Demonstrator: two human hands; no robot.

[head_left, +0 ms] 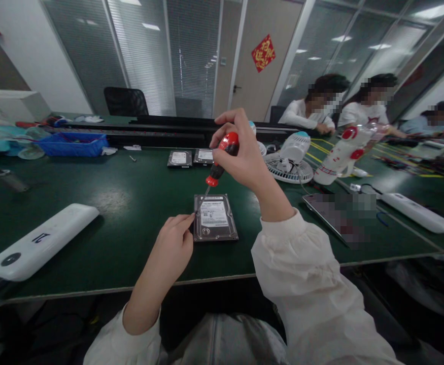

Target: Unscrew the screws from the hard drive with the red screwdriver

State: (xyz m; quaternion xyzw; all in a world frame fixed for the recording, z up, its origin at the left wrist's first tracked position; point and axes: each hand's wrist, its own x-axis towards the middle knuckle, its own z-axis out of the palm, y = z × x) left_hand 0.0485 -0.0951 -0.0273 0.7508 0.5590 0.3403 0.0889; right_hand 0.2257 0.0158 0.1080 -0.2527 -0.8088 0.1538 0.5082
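Observation:
A hard drive (228, 234) with a white label lies flat on the green table, directly before me. My right hand (240, 147) is closed around the handle of a red and black screwdriver (214, 172). Its shaft slants down to the left edge of the drive. Beside that edge is my left hand (174, 241), its index fingertip touching the drive close to the screwdriver's tip and the other fingers curled in. Whether a screw sits under the tip is too small to see. Two more hard drives (179, 158) lie farther back.
At left are a white power bank-like device (42, 241), a metal cylinder (10, 180) and a blue tray (73, 144). To the right lie a white fan (292, 159), a clear bottle (338, 154), a phone-like slab (332, 215) and another white device (419, 212). People sit at back right.

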